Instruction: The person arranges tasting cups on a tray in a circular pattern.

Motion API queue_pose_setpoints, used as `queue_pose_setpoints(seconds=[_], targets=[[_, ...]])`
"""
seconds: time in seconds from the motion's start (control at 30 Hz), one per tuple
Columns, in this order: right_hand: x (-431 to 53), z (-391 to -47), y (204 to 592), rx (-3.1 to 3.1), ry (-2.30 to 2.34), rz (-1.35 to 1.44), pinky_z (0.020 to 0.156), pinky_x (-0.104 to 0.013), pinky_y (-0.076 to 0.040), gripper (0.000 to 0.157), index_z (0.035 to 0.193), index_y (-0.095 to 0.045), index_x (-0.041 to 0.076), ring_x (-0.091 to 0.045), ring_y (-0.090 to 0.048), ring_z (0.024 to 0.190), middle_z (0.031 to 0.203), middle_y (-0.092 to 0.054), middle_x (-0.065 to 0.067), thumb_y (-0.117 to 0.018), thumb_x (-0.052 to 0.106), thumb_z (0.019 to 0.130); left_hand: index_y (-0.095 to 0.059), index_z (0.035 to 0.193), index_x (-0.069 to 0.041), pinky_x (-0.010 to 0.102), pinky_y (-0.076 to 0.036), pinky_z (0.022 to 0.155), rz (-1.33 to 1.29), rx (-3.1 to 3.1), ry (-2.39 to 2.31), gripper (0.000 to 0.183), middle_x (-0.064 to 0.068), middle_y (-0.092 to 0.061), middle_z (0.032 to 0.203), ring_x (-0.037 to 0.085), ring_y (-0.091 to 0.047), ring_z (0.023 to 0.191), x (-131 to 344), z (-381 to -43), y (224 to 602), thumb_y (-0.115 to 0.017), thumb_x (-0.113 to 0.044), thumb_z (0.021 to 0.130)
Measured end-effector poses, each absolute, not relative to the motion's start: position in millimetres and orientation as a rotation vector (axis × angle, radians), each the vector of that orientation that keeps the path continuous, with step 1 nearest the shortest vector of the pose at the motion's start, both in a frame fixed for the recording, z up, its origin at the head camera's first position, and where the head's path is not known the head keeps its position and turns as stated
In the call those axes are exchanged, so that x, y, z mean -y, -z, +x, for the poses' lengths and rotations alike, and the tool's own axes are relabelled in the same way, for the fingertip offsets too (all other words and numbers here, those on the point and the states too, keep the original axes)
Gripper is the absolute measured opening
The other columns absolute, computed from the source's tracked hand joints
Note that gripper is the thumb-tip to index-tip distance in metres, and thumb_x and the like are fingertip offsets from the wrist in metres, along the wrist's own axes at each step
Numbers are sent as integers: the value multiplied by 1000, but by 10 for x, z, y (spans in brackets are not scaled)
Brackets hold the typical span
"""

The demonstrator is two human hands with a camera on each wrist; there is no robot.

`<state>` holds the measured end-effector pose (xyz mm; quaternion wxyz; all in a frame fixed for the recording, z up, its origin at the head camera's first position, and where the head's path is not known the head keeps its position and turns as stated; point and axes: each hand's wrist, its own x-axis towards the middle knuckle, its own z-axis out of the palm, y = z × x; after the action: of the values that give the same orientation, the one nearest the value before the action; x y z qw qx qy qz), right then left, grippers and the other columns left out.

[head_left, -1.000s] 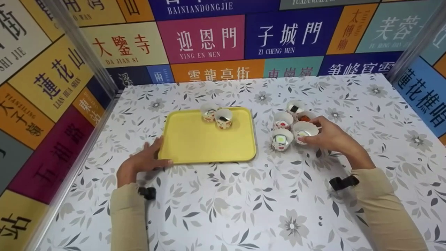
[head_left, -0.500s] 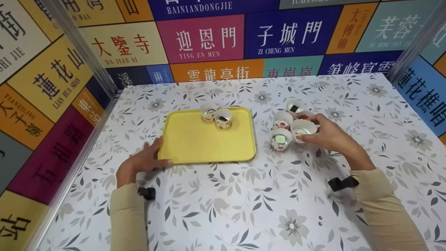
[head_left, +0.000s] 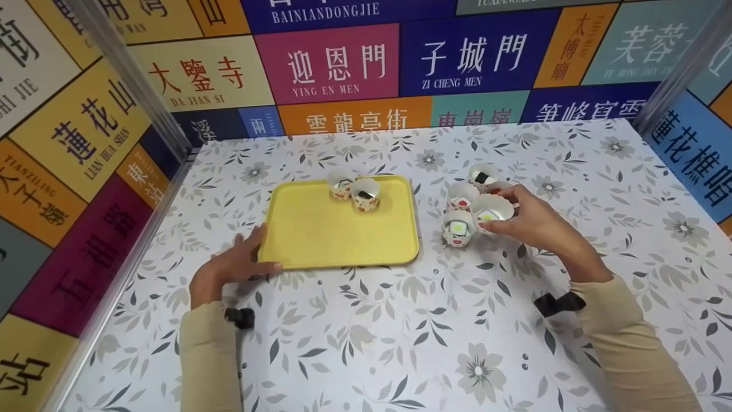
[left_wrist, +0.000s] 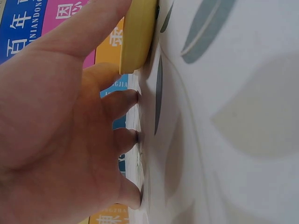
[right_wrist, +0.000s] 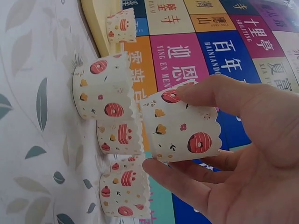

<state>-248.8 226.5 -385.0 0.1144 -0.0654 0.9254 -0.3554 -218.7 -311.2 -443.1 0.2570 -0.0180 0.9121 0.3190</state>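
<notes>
My right hand (head_left: 537,220) pinches a paper baking cup (right_wrist: 182,123) between thumb and fingers. Pastry prints cover its outside, and something white and yellow lies in it. In the right wrist view the cup is raised above the other cups. Close to it stand a cup with a white and green piece (head_left: 458,233), a cup with a red-topped piece (head_left: 462,197) and a cup with a black-banded white piece (head_left: 483,176). My left hand (head_left: 237,256) touches the near left corner of the yellow tray (head_left: 320,234), its fingers spread and fingertips down on the table (left_wrist: 233,154).
Two more paper cups stand at the tray's far side, a front cup (head_left: 366,197) and a rear cup (head_left: 341,186). A flower-patterned cloth covers the table. Walls of coloured sign panels (head_left: 329,63) rise behind and on both sides.
My right hand has shifted slightly left with the cup and lifted it; the cup with red contents behind is now mostly hidden. My left hand stays at the tray corner.
</notes>
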Motion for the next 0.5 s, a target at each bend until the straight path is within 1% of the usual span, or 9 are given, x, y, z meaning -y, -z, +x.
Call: queue_pose_setpoints(seconds=[0.17,0.23,0.3,0.37,0.5], targets=[[-2201,-2482,3854,-2741,1056,-239,83,-35,-46,67,141,-43,4,-35,-50,120,154,-42,-15,-74,36,90,8,160,-37,71,8,118,-54,-2465,-879,115,6,19,168,37,25,153,3123,-2183,4427,-72,-63,81],[-2176,-2478,3859,-2738,1054,-235,81,-34,-46,67,140,-43,4,-35,-51,118,151,-45,-17,-74,35,90,8,159,-38,71,8,118,-66,-2461,-876,115,5,19,168,36,25,153,3122,-2187,4422,-72,-63,81],[-2144,-2471,3861,-2723,1056,-230,85,-37,-47,69,141,-42,4,-37,-50,123,149,-45,-19,-74,36,90,8,159,-39,71,8,118,-83,-2456,-878,116,3,20,168,36,25,153,3121,-2181,4421,-73,-63,80],[-2115,-2464,3866,-2702,1071,-223,91,-44,-48,71,142,-39,3,-41,-47,128,147,-45,-22,-75,35,89,8,159,-40,71,8,118,-99,-2454,-879,116,2,19,168,35,26,153,3114,-2181,4420,-73,-64,80],[-2061,-2440,3871,-2702,1083,-250,102,-56,-44,73,143,-37,1,-45,-42,135,149,-41,-24,-75,33,89,7,160,-38,72,5,118,-78,-2487,-831,116,5,18,169,37,24,153,3108,-2182,4412,-72,-65,80]])
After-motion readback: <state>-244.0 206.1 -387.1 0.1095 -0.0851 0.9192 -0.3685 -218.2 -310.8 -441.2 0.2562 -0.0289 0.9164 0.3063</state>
